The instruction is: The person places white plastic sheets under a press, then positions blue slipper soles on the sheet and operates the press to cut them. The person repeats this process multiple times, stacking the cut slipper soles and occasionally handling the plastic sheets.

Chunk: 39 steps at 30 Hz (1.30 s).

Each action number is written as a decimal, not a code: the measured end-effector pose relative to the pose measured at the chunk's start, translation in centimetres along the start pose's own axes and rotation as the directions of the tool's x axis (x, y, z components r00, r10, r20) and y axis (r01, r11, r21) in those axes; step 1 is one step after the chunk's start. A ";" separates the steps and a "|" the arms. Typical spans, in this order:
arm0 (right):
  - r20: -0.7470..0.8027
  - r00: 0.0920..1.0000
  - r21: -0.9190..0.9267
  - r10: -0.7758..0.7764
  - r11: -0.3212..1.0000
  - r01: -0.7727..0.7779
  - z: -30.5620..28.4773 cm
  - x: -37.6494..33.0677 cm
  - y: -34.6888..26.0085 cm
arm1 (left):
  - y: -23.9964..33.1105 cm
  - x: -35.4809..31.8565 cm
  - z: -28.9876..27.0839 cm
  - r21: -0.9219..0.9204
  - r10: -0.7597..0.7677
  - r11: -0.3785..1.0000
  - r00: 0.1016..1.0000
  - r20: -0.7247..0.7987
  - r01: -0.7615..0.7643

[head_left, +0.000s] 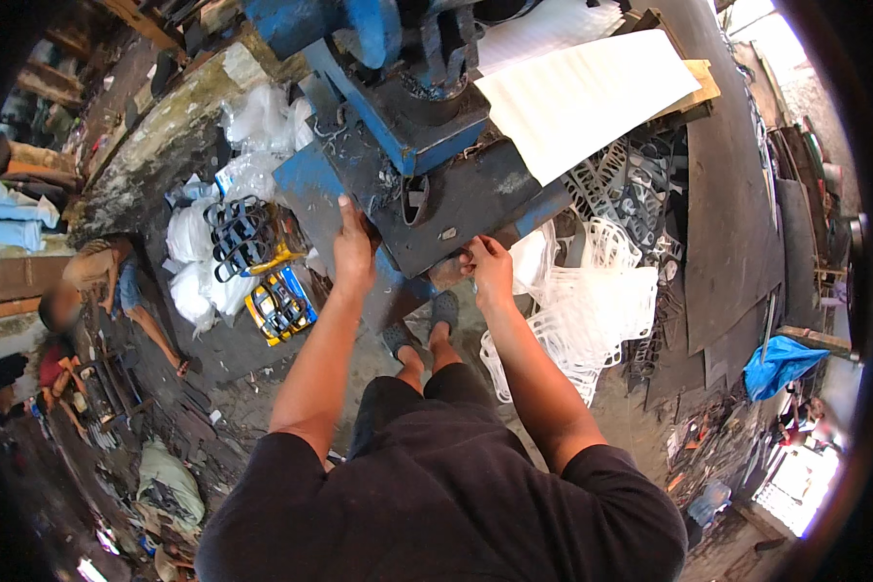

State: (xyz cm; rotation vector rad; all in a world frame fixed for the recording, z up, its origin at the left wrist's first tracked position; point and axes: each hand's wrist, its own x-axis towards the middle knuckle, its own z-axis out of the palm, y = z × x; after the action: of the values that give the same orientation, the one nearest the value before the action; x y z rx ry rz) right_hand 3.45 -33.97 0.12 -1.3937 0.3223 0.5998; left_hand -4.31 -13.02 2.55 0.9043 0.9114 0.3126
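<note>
Head view of a person standing at a blue press machine (398,107) whose dark steel surface (466,199) carries a sole-shaped cutting die (414,199) near its middle. The left hand (353,247) lies flat on the near left edge of the surface, fingers extended toward the die, palm down and holding nothing. The right hand (488,267) sits at the near right corner of the surface, its fingers curled narrowly as if pinching a small piece; what it pinches, if anything, is too small to tell. Both forearms rise nearly straight from the lower edge of the view, elbows bent and held close to the body, with the person's sandalled feet (422,335) visible between them on the floor. A white foam sheet (582,97) rests across the far right corner of the surface, well apart from both hands. Punched-out white sheet scrap (592,301) hangs in a heap just beside the right hand, below the right edge. As a judgement, the step is done well if both hands stay at the near edge, clear of the ram above the die, and if the sheet is squared over the die before any stroke. A stack of dark cut soles (238,238) lies beyond the left edge.
</note>
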 end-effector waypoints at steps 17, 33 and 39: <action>-0.014 0.999 -0.069 -0.029 0.997 0.028 -0.2 3.8 -3.1 | 1.7 0.5 3.3 -0.352 -0.032 0.928 0.968 0.249 0.121; 0.608 -0.310 -0.595 -0.731 -0.678 0.431 4.6 -11.4 -44.6 | 27.2 -17.0 22.3 0.093 0.967 -0.248 -0.241 0.082 -0.964; 0.674 -0.286 -0.677 -0.681 -0.725 0.131 9.7 -18.4 -60.7 | 34.3 -21.8 41.7 0.126 0.674 -0.440 -0.234 0.701 -0.889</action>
State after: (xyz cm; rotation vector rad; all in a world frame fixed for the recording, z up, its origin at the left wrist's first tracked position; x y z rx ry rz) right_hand 21.85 -32.02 61.58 -2.2596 -1.2378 -1.7163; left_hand 19.91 -27.57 53.52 2.3472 -0.4949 1.3065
